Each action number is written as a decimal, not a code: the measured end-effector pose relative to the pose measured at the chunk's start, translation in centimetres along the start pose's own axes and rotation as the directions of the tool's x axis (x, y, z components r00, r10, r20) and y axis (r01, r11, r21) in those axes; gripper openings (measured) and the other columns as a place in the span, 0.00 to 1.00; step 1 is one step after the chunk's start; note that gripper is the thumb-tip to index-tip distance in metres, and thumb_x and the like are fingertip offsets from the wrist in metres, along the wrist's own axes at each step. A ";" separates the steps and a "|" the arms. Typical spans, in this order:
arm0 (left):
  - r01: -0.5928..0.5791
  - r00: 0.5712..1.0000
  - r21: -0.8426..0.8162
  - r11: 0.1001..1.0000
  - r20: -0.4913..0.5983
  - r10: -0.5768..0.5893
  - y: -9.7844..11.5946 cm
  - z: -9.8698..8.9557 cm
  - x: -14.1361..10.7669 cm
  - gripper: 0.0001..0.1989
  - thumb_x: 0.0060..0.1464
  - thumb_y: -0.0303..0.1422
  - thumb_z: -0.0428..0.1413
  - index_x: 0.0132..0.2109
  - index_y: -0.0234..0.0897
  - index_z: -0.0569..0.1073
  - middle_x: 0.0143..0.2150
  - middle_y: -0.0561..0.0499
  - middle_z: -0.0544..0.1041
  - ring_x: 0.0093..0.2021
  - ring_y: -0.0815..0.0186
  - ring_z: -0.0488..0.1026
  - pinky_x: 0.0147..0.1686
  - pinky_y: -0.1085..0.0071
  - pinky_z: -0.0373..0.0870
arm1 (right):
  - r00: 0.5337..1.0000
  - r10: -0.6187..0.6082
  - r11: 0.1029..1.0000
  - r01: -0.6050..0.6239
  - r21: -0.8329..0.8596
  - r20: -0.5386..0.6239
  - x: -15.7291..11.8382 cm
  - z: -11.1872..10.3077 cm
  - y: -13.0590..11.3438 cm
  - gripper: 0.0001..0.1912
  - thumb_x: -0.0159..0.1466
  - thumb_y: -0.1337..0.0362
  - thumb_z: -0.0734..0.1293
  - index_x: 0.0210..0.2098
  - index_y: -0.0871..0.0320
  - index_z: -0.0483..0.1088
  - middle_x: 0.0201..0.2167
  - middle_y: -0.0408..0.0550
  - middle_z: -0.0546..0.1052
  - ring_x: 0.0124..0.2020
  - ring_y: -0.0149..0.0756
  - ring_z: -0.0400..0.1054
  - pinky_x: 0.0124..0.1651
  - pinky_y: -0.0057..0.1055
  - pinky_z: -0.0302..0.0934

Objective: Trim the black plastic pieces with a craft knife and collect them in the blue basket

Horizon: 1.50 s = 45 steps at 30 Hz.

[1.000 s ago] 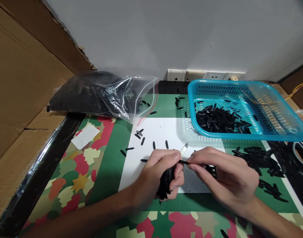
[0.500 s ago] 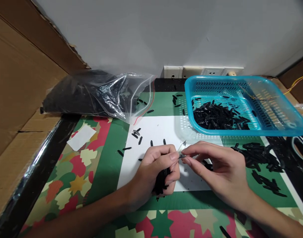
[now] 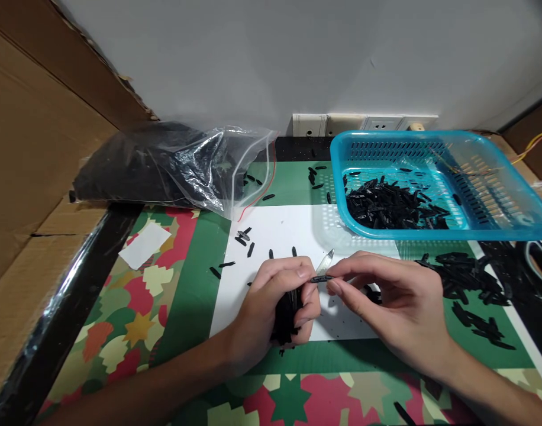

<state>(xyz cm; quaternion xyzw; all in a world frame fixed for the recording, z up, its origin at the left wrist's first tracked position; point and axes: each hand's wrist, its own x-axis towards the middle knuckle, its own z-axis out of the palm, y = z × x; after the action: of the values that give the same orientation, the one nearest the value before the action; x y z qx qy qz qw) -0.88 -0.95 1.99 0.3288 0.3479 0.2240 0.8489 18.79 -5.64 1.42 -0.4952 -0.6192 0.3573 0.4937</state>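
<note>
My left hand (image 3: 280,302) is closed round a bunch of small black pieces (image 3: 286,319). A pointed metal blade (image 3: 325,261) sticks out beside its fingers, its lower part hidden. Between thumb and forefinger, my right hand (image 3: 386,290) pinches one slim black piece (image 3: 321,278), whose left end is by my left fingertips. Both hands are over a white sheet (image 3: 275,228) with several loose black pieces on it. Beyond my right hand, a blue basket (image 3: 431,234) holds a heap of black pieces (image 3: 386,204).
A clear zip bag (image 3: 164,165) full of dark material lies at the back left, near cardboard (image 3: 31,118). More black pieces (image 3: 470,275) lie at the right, with scissors (image 3: 537,260) at the edge. A white paper scrap (image 3: 145,245) is at the left.
My left thumb and fingers have drawn slightly back to the left, so more of the pinched black piece shows. The view has shifted a little.
</note>
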 end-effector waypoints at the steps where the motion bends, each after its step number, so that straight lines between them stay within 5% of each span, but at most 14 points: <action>1: 0.002 1.000 -0.002 1.000 0.005 -0.002 0.0 0.0 0.0 0.17 0.67 0.42 0.54 0.31 0.38 0.65 0.20 0.59 0.64 0.15 0.75 0.58 0.14 0.81 0.51 | 1.000 0.000 1.000 0.000 -0.001 -0.001 0.0 0.0 0.0 0.06 0.68 0.71 0.74 0.42 0.53 0.82 0.35 0.41 0.85 0.30 0.28 0.77 0.33 0.23 0.72; 45: -0.002 1.000 -0.037 0.999 -0.002 0.002 0.2 0.1 -0.1 0.16 0.65 0.40 0.54 0.30 0.37 0.68 0.20 0.58 0.63 0.14 0.74 0.60 0.14 0.81 0.54 | 0.993 0.116 0.985 -0.117 0.126 0.017 0.2 0.0 0.2 0.02 0.66 0.67 0.77 0.39 0.54 0.84 0.31 0.44 0.84 0.27 0.30 0.75 0.29 0.25 0.70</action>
<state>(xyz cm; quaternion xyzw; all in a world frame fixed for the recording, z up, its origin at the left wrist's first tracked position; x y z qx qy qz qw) -0.88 -0.95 2.21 0.3130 0.3444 0.2315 0.8543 18.84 -5.38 1.30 -0.4965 -0.5675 0.4266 0.4995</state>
